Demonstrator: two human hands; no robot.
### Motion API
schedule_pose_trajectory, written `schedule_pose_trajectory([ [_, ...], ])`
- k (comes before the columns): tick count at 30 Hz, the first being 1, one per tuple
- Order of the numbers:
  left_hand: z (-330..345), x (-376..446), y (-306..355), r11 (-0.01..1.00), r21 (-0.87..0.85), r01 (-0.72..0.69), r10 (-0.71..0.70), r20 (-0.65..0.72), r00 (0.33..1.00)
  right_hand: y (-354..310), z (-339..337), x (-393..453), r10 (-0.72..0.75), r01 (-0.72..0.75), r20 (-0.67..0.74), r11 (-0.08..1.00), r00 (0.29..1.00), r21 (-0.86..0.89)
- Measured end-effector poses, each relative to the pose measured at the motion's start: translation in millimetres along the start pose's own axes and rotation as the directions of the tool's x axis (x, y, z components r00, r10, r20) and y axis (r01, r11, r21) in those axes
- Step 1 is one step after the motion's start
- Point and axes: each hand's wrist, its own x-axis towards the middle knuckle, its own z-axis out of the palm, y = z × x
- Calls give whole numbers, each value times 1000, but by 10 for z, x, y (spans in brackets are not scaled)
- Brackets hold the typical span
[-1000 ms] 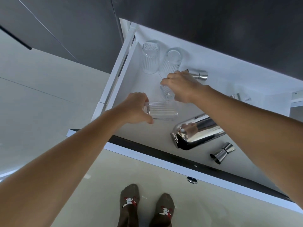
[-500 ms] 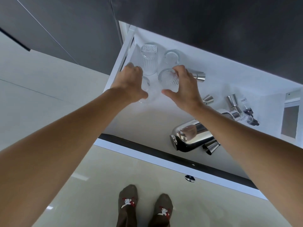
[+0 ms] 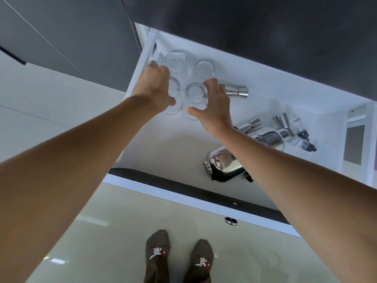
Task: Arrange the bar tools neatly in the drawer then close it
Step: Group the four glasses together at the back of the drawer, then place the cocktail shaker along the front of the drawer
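Observation:
The white drawer stands pulled out. At its back left, my left hand grips a ribbed clear glass and my right hand grips another ribbed glass beside it, both upright. Two more glasses stand behind them. A steel jigger lies just right of my right hand. A shiny cocktail shaker lies on its side at the front right, partly under my right forearm.
More jiggers and dark-tipped pourers lie at the drawer's right. The drawer's front panel has a small round knob. Dark cabinet fronts hang above. My socked feet stand on the glossy floor.
Both hands carried the two glasses from the drawer's middle to the back left and stood them upright next to the other glasses. The view shifted slightly.

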Motion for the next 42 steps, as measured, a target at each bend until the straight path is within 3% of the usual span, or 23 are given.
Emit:
schedule_pose_trajectory([
  [6,9,-121,59,997,62,46,-46,-1,999,47,-62,-31,37,-34,123,999,992,-26],
  [8,56,-252,119,997,71,43,-35,-115,993,126,-180,-70,15,-5,147,998,989,-68],
  [10,140,-434,205,997,73,-27,47,-290,956,231,-371,-133,-18,26,62,992,998,-122],
  [12,235,-629,331,986,34,-162,164,-345,924,375,-623,-212,-14,-11,-108,974,994,-227],
  [15,454,-827,513,945,-127,-301,291,-91,952,674,-959,-295,169,-233,-206,910,964,-344],
  [17,629,-893,588,938,-144,-315,331,100,938,832,-1084,-354,300,-310,-85,882,950,-356],
  [19,734,-927,624,939,-150,-310,337,207,918,887,-1131,-411,324,-298,22,894,946,-334],
  [27,605,-917,467,954,-122,-274,299,288,910,747,-968,-682,349,-306,132,914,928,-266],
  [38,283,-991,6,981,-101,-166,194,482,854,428,-609,-1128,247,-160,352,953,903,-259],
  [42,185,-1033,-136,990,-73,-120,141,528,837,365,-465,-1197,251,-141,447,954,858,-265],
])
